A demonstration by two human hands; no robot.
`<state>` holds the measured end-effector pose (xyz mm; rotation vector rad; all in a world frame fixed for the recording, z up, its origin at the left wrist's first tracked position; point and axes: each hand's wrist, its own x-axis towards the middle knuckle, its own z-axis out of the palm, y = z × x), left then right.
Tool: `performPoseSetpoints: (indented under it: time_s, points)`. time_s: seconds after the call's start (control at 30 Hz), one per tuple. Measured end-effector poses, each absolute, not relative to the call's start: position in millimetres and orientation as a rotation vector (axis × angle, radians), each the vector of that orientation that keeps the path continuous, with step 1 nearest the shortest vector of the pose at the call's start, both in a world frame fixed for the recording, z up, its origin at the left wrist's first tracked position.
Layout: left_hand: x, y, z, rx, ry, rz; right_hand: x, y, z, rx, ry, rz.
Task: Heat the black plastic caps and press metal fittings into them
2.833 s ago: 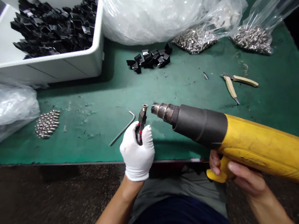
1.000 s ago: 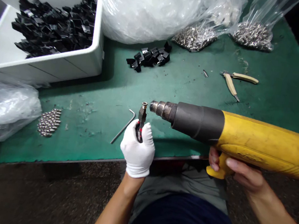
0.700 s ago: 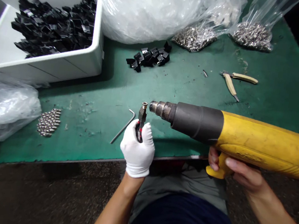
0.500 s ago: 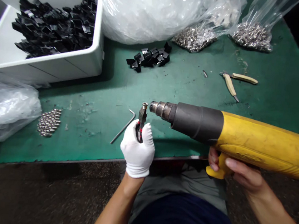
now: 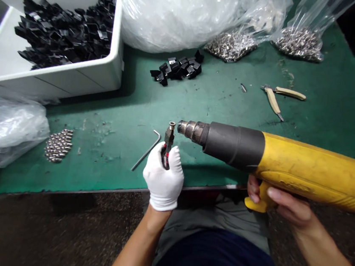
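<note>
My left hand [image 5: 164, 176], in a white glove, is closed round the red-marked handles of a pair of pliers [image 5: 169, 138]. In the jaws sits a small round metal part [image 5: 172, 124], its flanged end up. My bare right hand [image 5: 280, 200] grips the handle of a yellow heat gun [image 5: 308, 167] with a black front. The gun's metal nozzle [image 5: 192, 129] points left at the metal part, with a narrow gap between them. Beside my left hand an L-shaped hex key [image 5: 146, 151] lies on the green table mat [image 5: 108, 121].
A white bin [image 5: 75, 70] of black plastic pieces stands at the left back. More black pieces [image 5: 178, 68] lie mid-table. Small metal parts [image 5: 58, 145] are grouped at the left. Cutters [image 5: 274, 101] with cream handles and bags of metal parts [image 5: 299, 43] lie at the right back.
</note>
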<state>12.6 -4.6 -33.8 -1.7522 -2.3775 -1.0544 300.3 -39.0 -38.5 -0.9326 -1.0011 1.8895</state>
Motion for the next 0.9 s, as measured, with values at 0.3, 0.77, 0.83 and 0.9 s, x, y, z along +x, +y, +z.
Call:
performPoseSetpoints:
  time_s: [0.3, 0.77, 0.83, 0.9]
  points:
    - [12.3, -4.5, -34.4, -1.75, -2.354, -1.061, 300.7, -39.0, -41.3, -0.915, -1.019, 1.88]
    - [12.6, -4.4, -33.8, -1.752, -2.359, -1.057, 299.2, -37.7, -37.7, -0.933, -1.028, 1.871]
    - [12.6, -4.3, -33.7, -1.754, -2.35, -1.063, 299.3, -37.5, -36.9, -0.941, -1.031, 1.871]
    - [12.6, -4.1, -33.7, -1.752, -2.347, -1.064, 299.6, -37.8, -36.7, -0.946, -1.033, 1.87]
